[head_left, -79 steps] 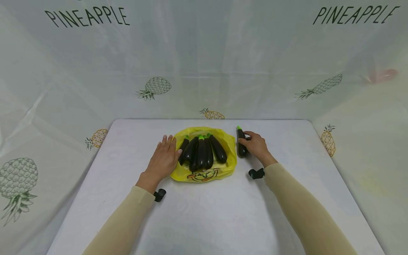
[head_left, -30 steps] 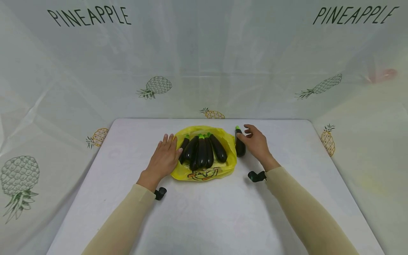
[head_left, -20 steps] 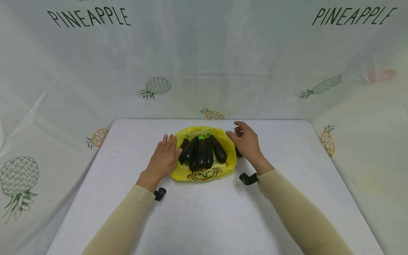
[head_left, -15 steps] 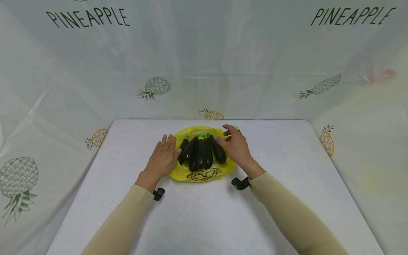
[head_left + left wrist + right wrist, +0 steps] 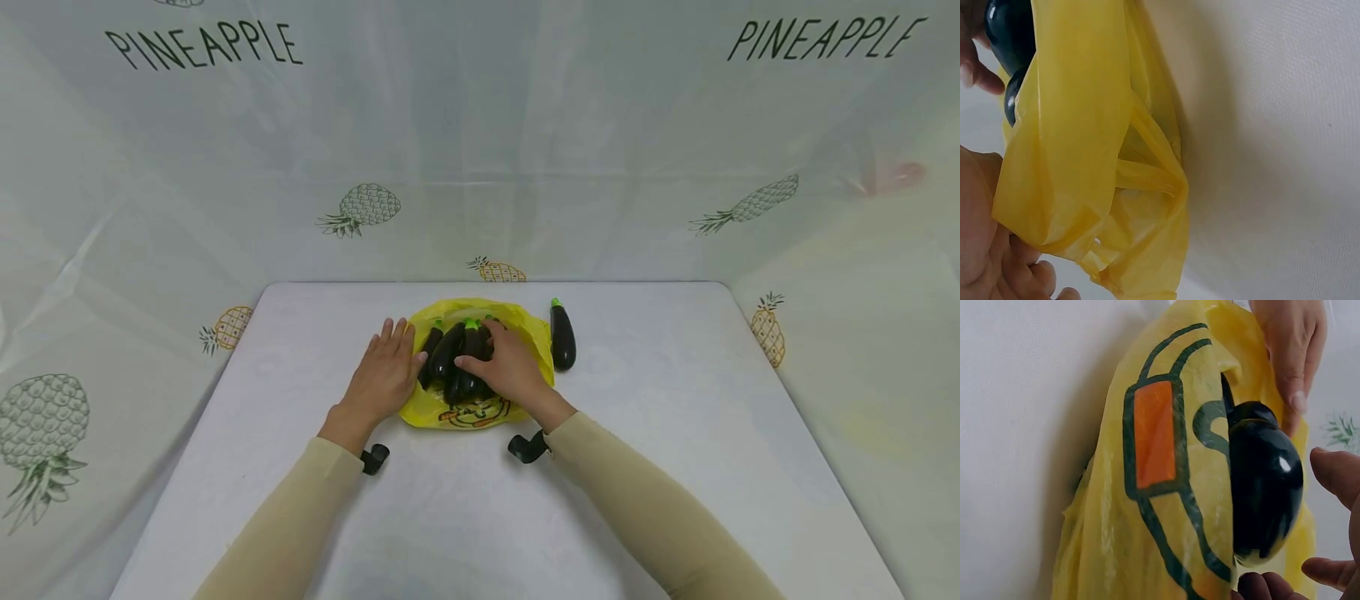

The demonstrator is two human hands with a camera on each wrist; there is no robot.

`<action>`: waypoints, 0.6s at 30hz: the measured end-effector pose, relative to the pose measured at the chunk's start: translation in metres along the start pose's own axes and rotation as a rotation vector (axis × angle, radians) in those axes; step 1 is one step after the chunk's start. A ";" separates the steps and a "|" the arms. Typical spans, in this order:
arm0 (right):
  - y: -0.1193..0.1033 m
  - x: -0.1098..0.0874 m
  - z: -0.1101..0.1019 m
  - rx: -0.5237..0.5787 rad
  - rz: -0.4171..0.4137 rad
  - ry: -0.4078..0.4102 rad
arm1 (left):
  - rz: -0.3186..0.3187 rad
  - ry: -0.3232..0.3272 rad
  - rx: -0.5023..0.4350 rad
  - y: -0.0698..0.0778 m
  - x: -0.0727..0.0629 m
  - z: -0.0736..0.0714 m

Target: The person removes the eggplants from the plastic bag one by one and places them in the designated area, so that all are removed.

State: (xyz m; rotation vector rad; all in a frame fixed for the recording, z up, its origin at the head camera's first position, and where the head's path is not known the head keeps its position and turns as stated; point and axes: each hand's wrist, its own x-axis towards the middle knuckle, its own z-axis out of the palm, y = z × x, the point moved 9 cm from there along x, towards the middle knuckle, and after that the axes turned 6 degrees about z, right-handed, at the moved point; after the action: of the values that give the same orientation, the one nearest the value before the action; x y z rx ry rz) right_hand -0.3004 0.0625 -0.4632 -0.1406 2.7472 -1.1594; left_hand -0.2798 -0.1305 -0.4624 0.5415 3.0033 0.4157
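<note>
In the head view, a yellow plastic bag point(image 5: 542, 343) lies on the table with its mouth wide and several dark eggplants point(image 5: 447, 354) inside. My left hand point(image 5: 382, 375) rests flat along the bag's left rim, fingers straight. Over the eggplants reaches my right hand point(image 5: 516, 368), its thumb and fingers spread apart. The right wrist view shows a shiny eggplant point(image 5: 1266, 487) between that thumb and the fingers, with a gap on the thumb's side. One single eggplant point(image 5: 563, 337) with a green stem lies on the table just right of the bag.
The white table point(image 5: 675, 400) has its far edge against a pineapple-print curtain point(image 5: 600, 150). Black wrist cameras hang under both sleeves; the right one point(image 5: 527, 448) is close to the bag's front edge.
My right hand has let go of the eggplant right of the bag and moved left, over the eggplants inside. That eggplant stays on the table. The left hand has not moved.
</note>
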 end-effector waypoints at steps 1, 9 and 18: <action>0.000 0.000 0.002 0.004 0.005 -0.009 | 0.001 0.001 -0.004 0.000 0.000 0.000; -0.001 0.003 0.008 -0.032 0.040 -0.042 | 0.000 -0.003 0.006 0.001 0.000 0.001; 0.001 0.000 0.011 0.014 0.114 -0.076 | -0.003 0.004 0.007 0.001 -0.001 0.000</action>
State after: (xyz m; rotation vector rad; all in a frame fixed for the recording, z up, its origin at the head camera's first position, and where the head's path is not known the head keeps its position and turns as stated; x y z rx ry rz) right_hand -0.2981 0.0558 -0.4713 -0.0250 2.6427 -1.1190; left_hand -0.2787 -0.1302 -0.4621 0.5376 3.0097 0.4070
